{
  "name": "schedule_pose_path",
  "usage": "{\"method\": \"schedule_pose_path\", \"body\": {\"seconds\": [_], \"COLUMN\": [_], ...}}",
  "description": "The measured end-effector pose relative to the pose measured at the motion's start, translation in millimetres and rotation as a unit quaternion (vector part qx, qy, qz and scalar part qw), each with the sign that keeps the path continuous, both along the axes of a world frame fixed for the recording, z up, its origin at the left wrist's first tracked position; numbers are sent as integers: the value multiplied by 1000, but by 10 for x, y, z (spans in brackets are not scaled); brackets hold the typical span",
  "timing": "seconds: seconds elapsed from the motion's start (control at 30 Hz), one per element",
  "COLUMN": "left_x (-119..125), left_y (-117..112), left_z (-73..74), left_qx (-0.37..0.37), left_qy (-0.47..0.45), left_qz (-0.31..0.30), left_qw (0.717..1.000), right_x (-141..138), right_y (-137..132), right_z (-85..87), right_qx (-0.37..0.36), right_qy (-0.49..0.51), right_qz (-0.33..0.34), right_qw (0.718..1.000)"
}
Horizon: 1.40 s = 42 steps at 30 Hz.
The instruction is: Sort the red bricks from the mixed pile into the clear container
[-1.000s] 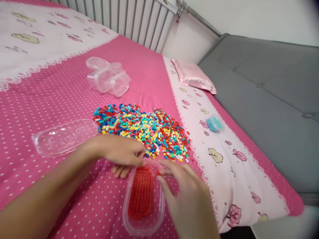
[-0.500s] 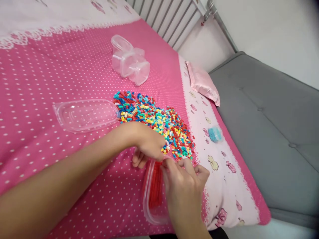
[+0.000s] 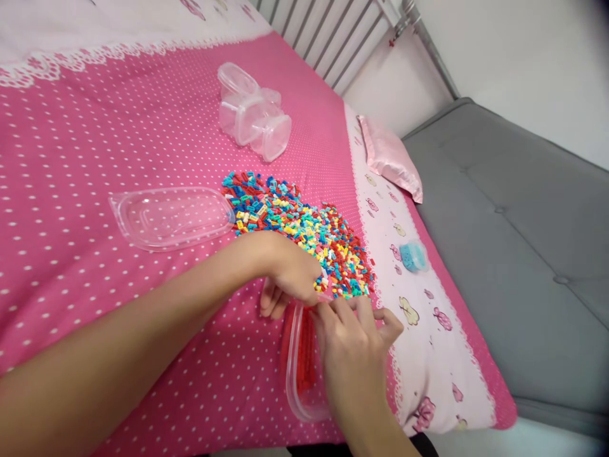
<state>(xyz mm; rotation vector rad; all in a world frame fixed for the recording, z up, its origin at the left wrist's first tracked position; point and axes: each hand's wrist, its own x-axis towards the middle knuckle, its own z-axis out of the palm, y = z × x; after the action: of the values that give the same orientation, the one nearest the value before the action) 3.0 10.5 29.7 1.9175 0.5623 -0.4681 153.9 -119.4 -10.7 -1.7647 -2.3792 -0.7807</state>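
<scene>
on a pink bedspread [image 3: 95, 158] with white dots, near its front edge: one clear oblong tub [image 3: 295, 387], holding a layer of red pieces, its count too dense to tell; the tub lies between the two hands, its right side hidden under the right one. one left hand [image 3: 290, 276], reaching in from the left, fingers curled under and thumb pressed toward them at the tub's far rim; whether anything is pinched there cannot be told. one right hand [image 3: 354, 355], back to the camera, lying over the tub, fingers bent and drawn together so that the tips meet the left thumb; what lies between them is hidden. one heap of small bricks [image 3: 299, 228], mixed red, yellow, blue and teal, too many to count, spread just beyond the hands and touching the left one. one clear oblong lid [image 3: 171, 216], lying flat and empty, just left of the heap. one cluster of empty clear tubs [image 3: 254, 117], tipped together farther back, at least three, exact count unclear. one small tub of blue pieces [image 3: 413, 256], standing alone on the pale printed border to the right, well apart from the heap. one pink satin pillow [image 3: 390, 158] at the bed's far right corner. one grey sofa [image 3: 514, 241] alongside. one white radiator [image 3: 333, 32] behind.
</scene>
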Motion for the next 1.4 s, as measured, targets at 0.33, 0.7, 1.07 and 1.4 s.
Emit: {"method": "schedule_pose_path", "body": {"seconds": [0.33, 0.7, 1.07, 1.4], "left_x": [-2, -5, -9, -12], "left_y": [-8, 3, -9, -3], "left_z": [9, -4, 8, 17], "left_qx": [5, 4, 14, 23], "left_qy": [-3, -5, -1, 2], "left_qz": [7, 16, 27, 25], "left_qw": [1000, 1000, 1000, 999], "right_x": [-2, 40, 61, 87], "right_y": [8, -53, -3, -49], "right_z": [19, 91, 57, 96], "right_qx": [-19, -3, -48, -62], "right_qy": [-19, 15, 23, 34], "right_qz": [-13, 6, 3, 9], "right_qw": [1000, 1000, 999, 997]}}
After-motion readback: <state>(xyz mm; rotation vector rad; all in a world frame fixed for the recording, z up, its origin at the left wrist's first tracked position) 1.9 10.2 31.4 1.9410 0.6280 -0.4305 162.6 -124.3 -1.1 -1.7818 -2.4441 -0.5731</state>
